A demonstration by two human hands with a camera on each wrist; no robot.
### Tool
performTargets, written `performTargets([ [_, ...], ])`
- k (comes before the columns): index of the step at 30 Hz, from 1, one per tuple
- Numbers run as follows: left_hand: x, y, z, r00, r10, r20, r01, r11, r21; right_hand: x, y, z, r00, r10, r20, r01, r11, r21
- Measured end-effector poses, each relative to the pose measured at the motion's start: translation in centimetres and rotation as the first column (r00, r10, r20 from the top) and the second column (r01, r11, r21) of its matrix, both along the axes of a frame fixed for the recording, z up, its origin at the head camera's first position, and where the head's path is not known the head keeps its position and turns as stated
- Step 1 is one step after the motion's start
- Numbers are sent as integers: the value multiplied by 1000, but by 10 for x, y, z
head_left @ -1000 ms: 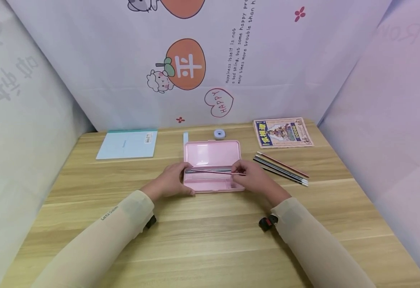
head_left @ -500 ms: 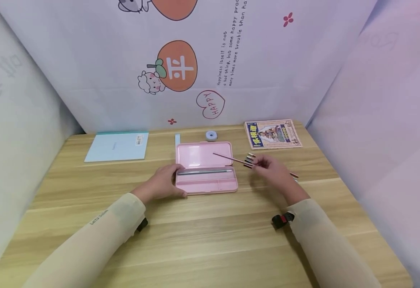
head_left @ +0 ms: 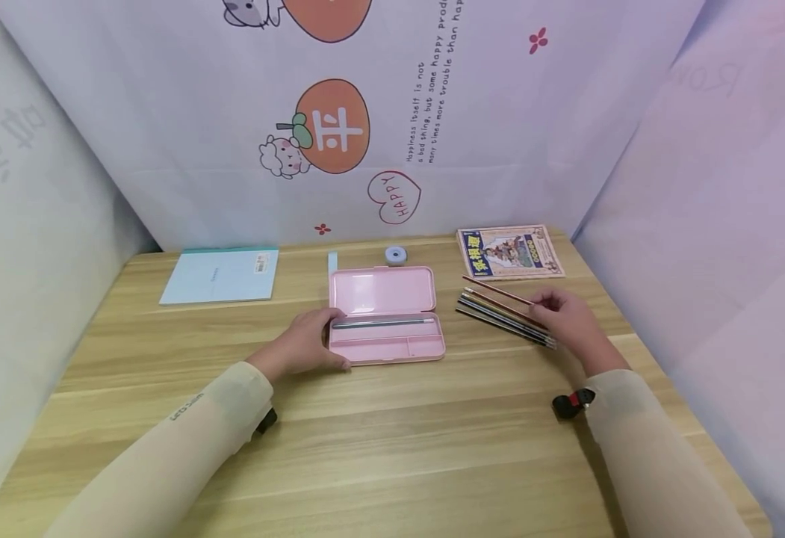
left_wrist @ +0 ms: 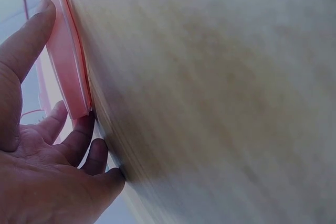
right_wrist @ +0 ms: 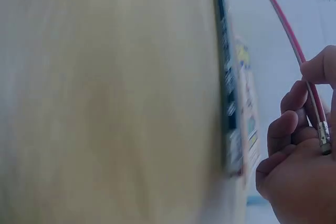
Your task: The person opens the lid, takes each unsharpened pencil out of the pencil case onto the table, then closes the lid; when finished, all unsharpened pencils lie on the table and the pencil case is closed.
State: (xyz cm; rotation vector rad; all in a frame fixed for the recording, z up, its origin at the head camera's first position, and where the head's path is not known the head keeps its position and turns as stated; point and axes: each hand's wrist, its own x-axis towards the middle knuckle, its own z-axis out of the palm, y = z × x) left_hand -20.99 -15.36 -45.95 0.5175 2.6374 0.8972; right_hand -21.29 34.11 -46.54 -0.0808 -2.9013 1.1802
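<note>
In the head view an open pink pencil case [head_left: 387, 350] lies on the table, its lid folded back. One dark green pencil [head_left: 382, 324] rests in its long rear compartment. My left hand [head_left: 306, 340] holds the left end of the case, thumb in front and fingers behind; the left wrist view shows the thumb [left_wrist: 26, 43] against the pink side. A red pencil [head_left: 496, 289] is pinched between thumb and fingers of my right hand [head_left: 567, 321]. Its silver eraser end [right_wrist: 324, 137] shows by the palm in the right wrist view. Below it several dark pencils [head_left: 503, 317] lie side by side.
A light blue notebook [head_left: 220, 276] lies at the back left. Behind the case are a pale blue strip [head_left: 332, 261] and a small round bluish item [head_left: 395, 255]. An illustrated booklet [head_left: 511, 252] lies at the back right. White printed sheets wall the table's sides and back.
My right hand has carried the red pencil from above the case rightward to over the loose pencils. My left hand has stayed at the case's left end.
</note>
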Motion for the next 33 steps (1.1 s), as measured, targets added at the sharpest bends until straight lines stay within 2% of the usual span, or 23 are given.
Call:
performTargets([
  [6,0,1,-1,1000,3,5,-3,1000,0,-4,13,-9,998,-20,58,18,999,27],
  [22,0,2,3,1000,-5,5,5,1000,-2,-2,13,-14,995,85,49,-90,989,114],
  [33,-1,2,1,1000,-12,-11,12,1000,-6,-1,11,-15,996,69,57,-75,990,116],
])
